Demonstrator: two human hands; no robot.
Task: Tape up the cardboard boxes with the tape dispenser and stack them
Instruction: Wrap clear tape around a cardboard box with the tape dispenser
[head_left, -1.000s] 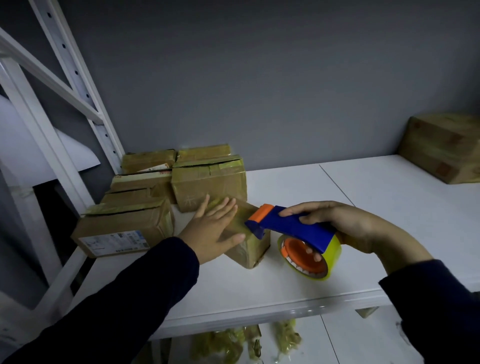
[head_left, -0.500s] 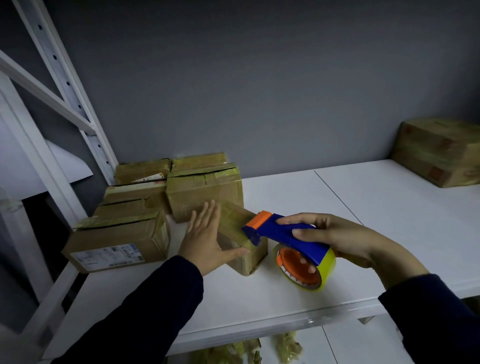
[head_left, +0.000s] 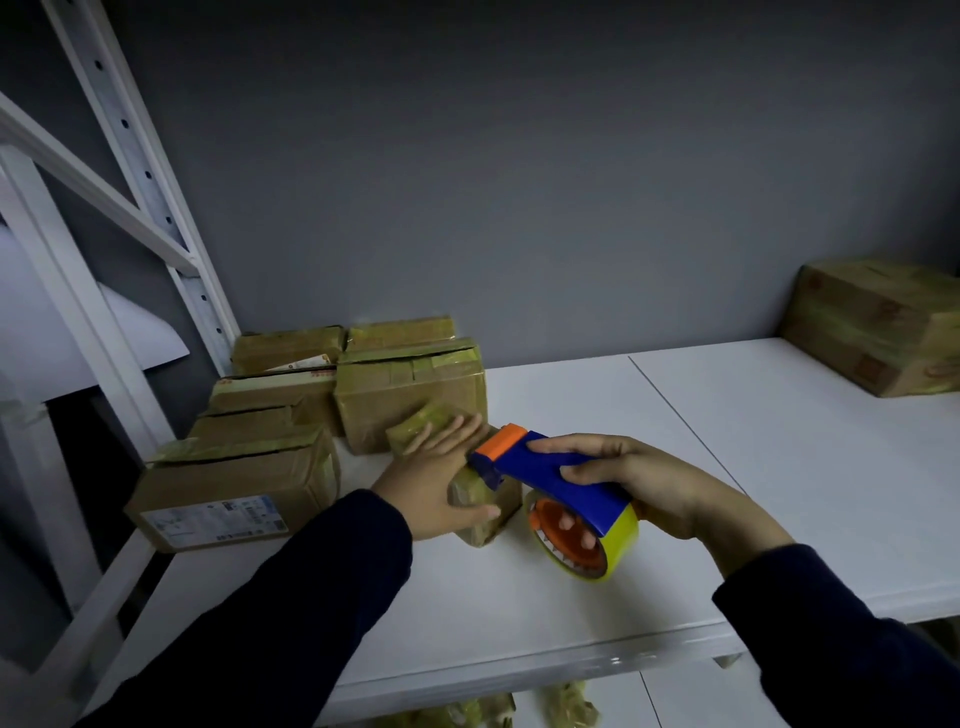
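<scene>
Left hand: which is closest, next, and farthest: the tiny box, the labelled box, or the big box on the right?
1. Tiny box, under the left hand.
2. Labelled box, to its left.
3. Big box, far right at the back.

The left hand (head_left: 434, 480) lies flat on the small taped box (head_left: 496, 512), fingers straight, thumb along its near side. Just right of this hand, the right hand (head_left: 644, 480) grips the blue handle of the tape dispenser (head_left: 550, 480). The dispenser's orange tip touches the box top. Its yellow tape roll (head_left: 621, 545) hangs below the right hand, over the white shelf (head_left: 727, 467). Beyond and left of the left hand sit the taped cardboard boxes (head_left: 410, 395). Far right of the right hand sits a larger box (head_left: 878, 327).
</scene>
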